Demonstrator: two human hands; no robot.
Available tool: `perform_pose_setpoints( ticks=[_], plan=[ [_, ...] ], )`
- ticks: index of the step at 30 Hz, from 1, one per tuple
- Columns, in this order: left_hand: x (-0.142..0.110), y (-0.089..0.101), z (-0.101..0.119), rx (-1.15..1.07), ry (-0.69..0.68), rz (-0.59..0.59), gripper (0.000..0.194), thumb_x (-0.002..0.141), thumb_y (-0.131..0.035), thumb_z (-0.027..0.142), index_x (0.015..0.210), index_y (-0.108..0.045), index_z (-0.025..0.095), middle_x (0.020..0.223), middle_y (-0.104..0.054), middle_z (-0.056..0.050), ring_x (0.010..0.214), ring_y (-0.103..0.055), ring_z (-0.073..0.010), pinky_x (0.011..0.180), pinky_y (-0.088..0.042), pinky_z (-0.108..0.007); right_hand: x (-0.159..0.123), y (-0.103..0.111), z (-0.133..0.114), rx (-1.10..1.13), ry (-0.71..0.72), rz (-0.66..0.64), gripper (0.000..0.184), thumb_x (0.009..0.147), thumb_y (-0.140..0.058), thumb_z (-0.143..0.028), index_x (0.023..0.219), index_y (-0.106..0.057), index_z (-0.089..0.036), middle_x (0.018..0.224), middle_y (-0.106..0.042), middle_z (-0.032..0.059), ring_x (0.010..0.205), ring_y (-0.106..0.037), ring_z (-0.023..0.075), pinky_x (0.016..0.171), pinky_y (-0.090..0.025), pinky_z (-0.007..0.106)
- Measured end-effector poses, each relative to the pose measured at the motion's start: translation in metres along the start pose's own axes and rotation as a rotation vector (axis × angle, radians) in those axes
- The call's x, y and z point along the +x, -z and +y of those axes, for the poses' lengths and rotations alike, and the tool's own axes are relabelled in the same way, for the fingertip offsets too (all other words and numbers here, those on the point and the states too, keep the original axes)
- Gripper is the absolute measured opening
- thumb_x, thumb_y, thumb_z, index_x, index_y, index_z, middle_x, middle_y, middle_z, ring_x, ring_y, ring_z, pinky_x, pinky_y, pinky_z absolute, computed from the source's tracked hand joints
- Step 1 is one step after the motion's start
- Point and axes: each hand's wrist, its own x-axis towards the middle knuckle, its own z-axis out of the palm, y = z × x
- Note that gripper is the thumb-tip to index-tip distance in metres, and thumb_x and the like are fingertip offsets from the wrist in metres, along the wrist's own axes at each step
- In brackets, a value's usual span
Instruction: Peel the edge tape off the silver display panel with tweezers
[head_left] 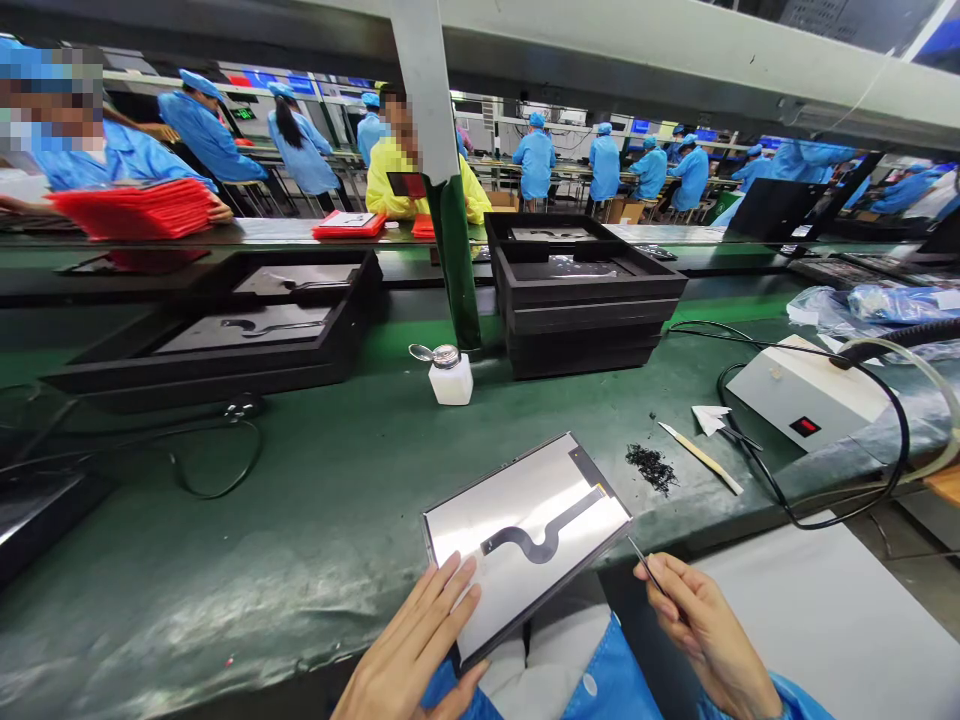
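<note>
Right grip is pinching a slim metal tool by the right corner of the display panel; left grip is holding it, overhanging the desk's front edge: steady support seems key.

A green-topped workbench carries, left to right, black trays, a white dispenser bottle with its lid flipped up, stacked black trays, black shreds, a slim cream-coloured tool and a pale box.
</note>
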Motion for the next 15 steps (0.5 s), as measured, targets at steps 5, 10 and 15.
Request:
perform_pose_setpoints(
  ticks=[5,10,15],
  plan=[
    [0.0006,0.0001,-0.0006,-0.006,0.013,0.002,0.047,0.095,-0.055,0.031,0.137,-0.050,0.012,0.137,-0.058,-0.013,0.130,-0.052,-0.0268,0.108,-0.046,-0.036,-0.0009,-0.0016,-0.0018,-0.004,-0.002,0.016,0.059,0.056,-0.080,-0.070,0.072,-0.070,-0.014,0.046,-0.038,-0.0107,0.035,-0.016,-0.0024,0.038,-0.004,0.017],
    [0.0013,0.0013,-0.0002,0.000,0.009,0.002,0.045,0.095,-0.056,0.031,0.135,-0.053,0.011,0.137,-0.058,-0.014,0.130,-0.052,-0.0267,0.109,-0.044,-0.037,-0.0023,-0.0029,-0.0039,0.001,-0.006,0.015,0.062,0.053,-0.081,-0.071,0.071,-0.070,-0.014,0.045,-0.038,-0.0109,0.035,-0.016,-0.0023,0.038,-0.004,0.017],
    [0.0003,0.0014,-0.0013,0.019,-0.026,0.014,0.042,0.095,-0.055,0.032,0.129,-0.056,0.007,0.136,-0.059,-0.015,0.132,-0.050,-0.0261,0.110,-0.042,-0.036,-0.0008,0.0013,-0.0012,0.011,0.020,-0.007,0.057,0.062,-0.079,-0.068,0.076,-0.071,-0.013,0.048,-0.039,-0.0102,0.037,-0.016,-0.0011,0.039,-0.006,0.018]
  ],
)
